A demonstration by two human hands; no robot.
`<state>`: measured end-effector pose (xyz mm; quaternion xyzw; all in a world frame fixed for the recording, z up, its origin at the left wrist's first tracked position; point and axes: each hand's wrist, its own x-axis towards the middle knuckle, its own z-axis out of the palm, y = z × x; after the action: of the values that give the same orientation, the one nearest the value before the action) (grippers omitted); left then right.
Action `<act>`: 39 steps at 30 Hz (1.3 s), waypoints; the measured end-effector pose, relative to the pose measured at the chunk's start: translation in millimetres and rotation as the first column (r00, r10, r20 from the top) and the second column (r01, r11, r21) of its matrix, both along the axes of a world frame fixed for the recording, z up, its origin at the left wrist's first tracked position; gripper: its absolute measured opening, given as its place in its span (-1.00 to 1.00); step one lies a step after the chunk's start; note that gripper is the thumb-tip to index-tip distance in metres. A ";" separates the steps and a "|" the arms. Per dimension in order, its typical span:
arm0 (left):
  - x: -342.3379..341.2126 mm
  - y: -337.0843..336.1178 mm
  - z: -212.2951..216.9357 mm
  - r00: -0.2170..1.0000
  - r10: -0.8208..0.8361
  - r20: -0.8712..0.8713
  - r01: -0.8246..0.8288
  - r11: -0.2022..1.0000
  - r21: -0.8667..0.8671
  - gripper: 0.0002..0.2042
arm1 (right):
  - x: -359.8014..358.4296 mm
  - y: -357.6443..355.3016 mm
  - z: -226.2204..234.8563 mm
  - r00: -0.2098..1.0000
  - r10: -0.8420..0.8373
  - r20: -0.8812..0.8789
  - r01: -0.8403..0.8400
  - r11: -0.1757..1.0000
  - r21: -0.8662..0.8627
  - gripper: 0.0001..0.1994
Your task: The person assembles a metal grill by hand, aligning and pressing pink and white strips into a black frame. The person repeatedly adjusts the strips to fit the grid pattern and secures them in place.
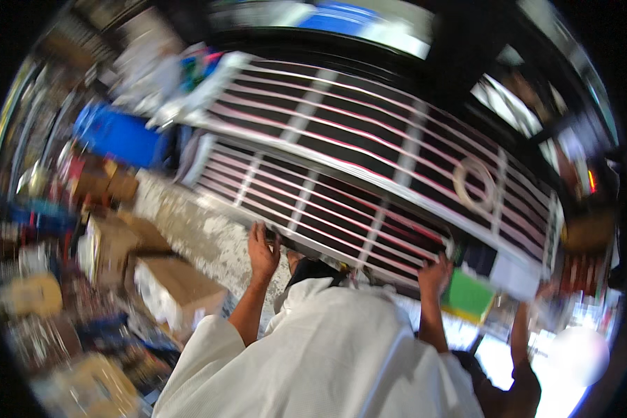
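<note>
The near striped frame [304,198] lies nearer the person than the pale ring [459,182] and to its left, its long axis and strips slanting down rightward. The left hand [263,252] and right hand [433,274], both nearer than the ring, meet its near edge, grip too blurred to tell; even, well-spread support would probably serve best.

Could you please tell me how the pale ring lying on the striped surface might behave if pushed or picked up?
The pale ring would probably be light for its size, since its middle is open. Lying flat, it would likely slide when pushed; stood on edge, its round outline might let it roll.
</note>
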<state>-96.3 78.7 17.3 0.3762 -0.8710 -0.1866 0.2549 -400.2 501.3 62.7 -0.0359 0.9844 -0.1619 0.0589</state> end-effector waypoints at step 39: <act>172.9 41.0 -34.8 0.885 0.401 0.236 -0.457 0.843 0.284 -0.33 | 12.7 10.5 -16.5 0.978 0.156 -0.141 -0.151 0.988 0.040 -0.49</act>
<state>76.6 119.7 -17.5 0.6136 -0.7386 -0.2362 0.1492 -387.6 511.8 46.2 -0.1225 0.9826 -0.1397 0.0007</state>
